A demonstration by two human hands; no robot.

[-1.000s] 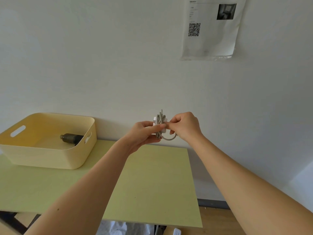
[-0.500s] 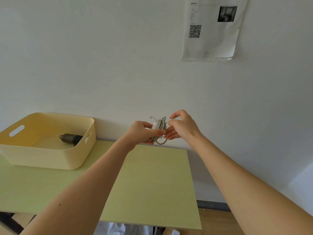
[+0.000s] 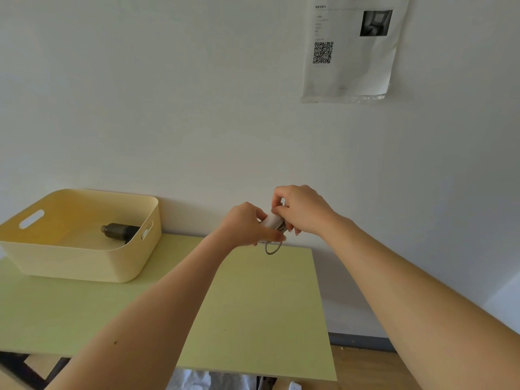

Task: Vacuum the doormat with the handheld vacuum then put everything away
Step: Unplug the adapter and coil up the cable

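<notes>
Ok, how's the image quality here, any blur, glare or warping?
Head view: wide-angle stretch toward the corners, slanting the right edge of the table. Head view: soft even light with no glare, and the wall darkens toward the right. Head view: the left hand, right hand and coiled cable look slightly soft, and the small print on the posted sheet is unreadable.

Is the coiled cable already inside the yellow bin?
No, the left hand and right hand hold the cable over the table, outside the bin.

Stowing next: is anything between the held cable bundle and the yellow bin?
Nothing visible. The left hand and right hand hold the cable bundle over the table, right of the open yellow bin; a dark cylinder lies inside.
</notes>
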